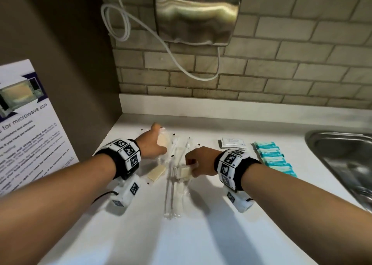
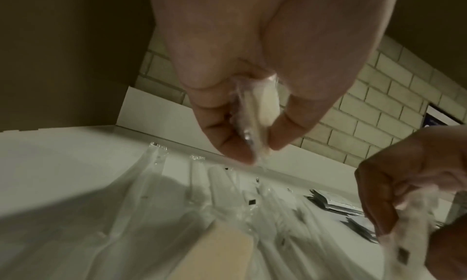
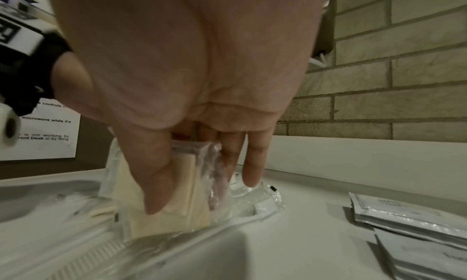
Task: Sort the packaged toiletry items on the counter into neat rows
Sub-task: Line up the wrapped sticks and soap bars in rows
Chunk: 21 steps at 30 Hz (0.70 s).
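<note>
On the white counter (image 1: 201, 234) lies a heap of clear-wrapped toiletry packets (image 1: 175, 188). My left hand (image 1: 155, 142) pinches a cream soap in clear wrap (image 1: 162, 141), seen edge-on as the wrapped soap (image 2: 265, 108) between thumb and fingers of the left hand (image 2: 252, 64). My right hand (image 1: 198, 161) grips another wrapped cream bar (image 1: 186, 172); in the right wrist view the right hand (image 3: 189, 124) holds this bar (image 3: 177, 210) upright on the heap. A third cream bar (image 1: 157, 173) lies flat between the hands.
A stack of white sachets (image 1: 233, 144) and a row of teal packets (image 1: 275, 160) lie to the right. A steel sink (image 1: 346, 164) is at the far right. A microwave notice (image 1: 30, 128) hangs on the left wall, a hand dryer (image 1: 197, 13) above.
</note>
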Tool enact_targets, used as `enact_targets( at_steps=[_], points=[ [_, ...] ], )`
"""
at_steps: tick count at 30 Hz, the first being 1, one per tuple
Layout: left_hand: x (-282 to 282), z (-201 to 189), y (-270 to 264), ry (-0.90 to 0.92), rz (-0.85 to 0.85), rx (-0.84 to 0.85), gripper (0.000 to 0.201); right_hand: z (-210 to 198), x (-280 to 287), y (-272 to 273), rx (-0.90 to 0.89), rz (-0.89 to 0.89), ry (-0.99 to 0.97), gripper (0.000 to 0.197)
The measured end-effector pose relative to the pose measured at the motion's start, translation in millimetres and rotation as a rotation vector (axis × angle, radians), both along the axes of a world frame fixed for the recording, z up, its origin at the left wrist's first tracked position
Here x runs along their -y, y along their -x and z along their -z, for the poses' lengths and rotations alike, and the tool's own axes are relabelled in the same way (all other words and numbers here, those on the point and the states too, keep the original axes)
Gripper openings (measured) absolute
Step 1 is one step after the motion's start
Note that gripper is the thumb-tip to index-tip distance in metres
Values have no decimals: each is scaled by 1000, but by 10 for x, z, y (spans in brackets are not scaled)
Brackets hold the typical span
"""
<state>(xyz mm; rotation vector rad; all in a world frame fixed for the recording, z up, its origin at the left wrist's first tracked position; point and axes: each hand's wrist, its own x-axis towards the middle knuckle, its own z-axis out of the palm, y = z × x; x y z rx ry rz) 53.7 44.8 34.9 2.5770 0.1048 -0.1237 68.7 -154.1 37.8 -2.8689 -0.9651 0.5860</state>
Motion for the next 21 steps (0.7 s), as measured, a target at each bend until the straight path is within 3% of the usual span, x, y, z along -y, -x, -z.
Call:
enact_targets(
  at_steps=[4,6,8,11,13,16,19,21],
  points=[
    [-20,202,74,-119,68,-255,66,-16,18,53,-15,26,-3,13],
    [-21,296,130,-198,68,-297,57,-22,7,56,-14,55,-14,22],
    [-44,390,147,-234,39,-311,58,-12,-26,41,-12,67,-29,25],
    [-60,491,139,-270,25,-331,66,19,-98,35,-16,54,-22,13],
    [-63,508,134,-333,38,-340,73,38,-145,39,-25,34,-13,27],
    [-53,520,139,-436,42,-340,87,26,-204,73,-34,0,-26,17],
    [-56,519,165,-436,44,-312,77,26,-229,81,-18,-30,-37,25],
    [-95,509,182,-335,27,-267,65,23,-228,88,-17,-32,-55,24]
  ],
)
